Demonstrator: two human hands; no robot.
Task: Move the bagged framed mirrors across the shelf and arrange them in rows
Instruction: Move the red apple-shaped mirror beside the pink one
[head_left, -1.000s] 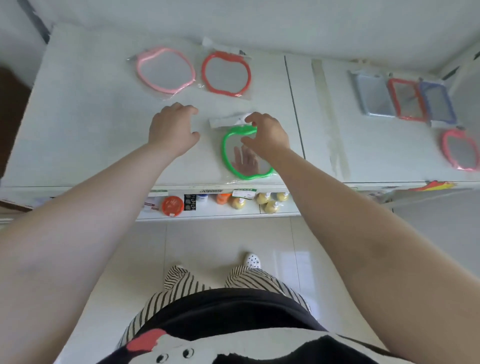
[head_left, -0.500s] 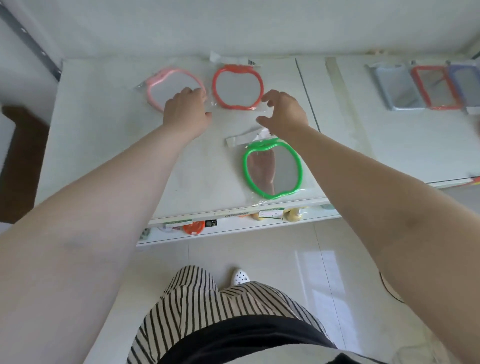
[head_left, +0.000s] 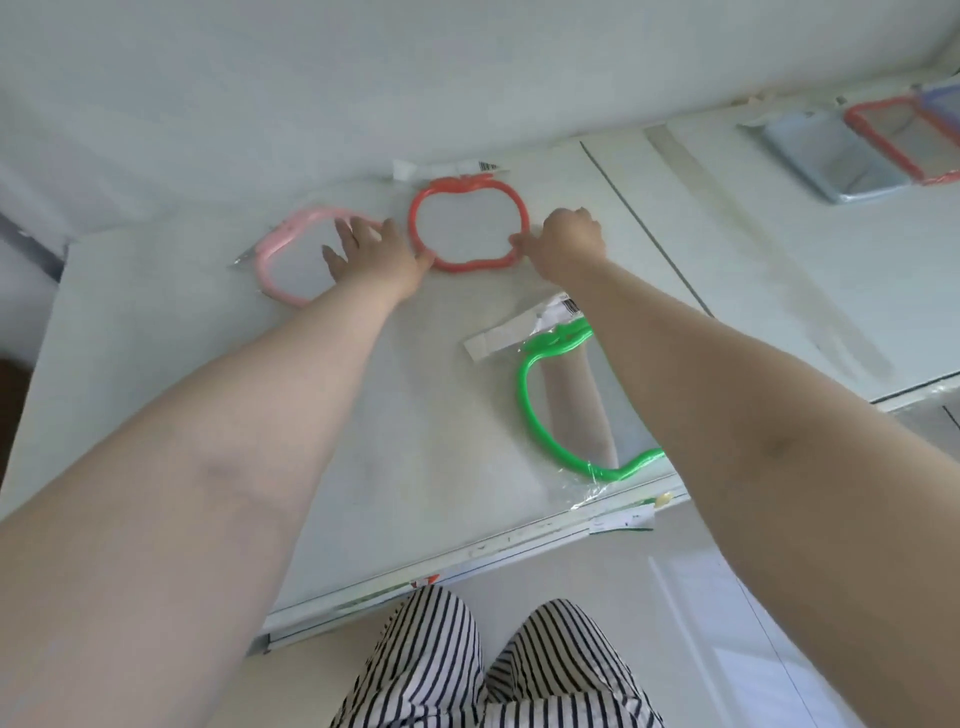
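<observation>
Head view: both hands, left (head_left: 371, 254) flat, right (head_left: 563, 236) pinching, flank the red mirror (head_left: 467, 226) near the shelf's (head_left: 156, 364) back edge; its slick bag might slip.

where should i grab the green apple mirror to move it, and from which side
Take the green mirror by its bare left rim, coming from the left: it lies flat on the shelf in a loose bag, and the right forearm crosses over its right side. Pinching the white header card at its top could also work, though the bag may sag.
</observation>
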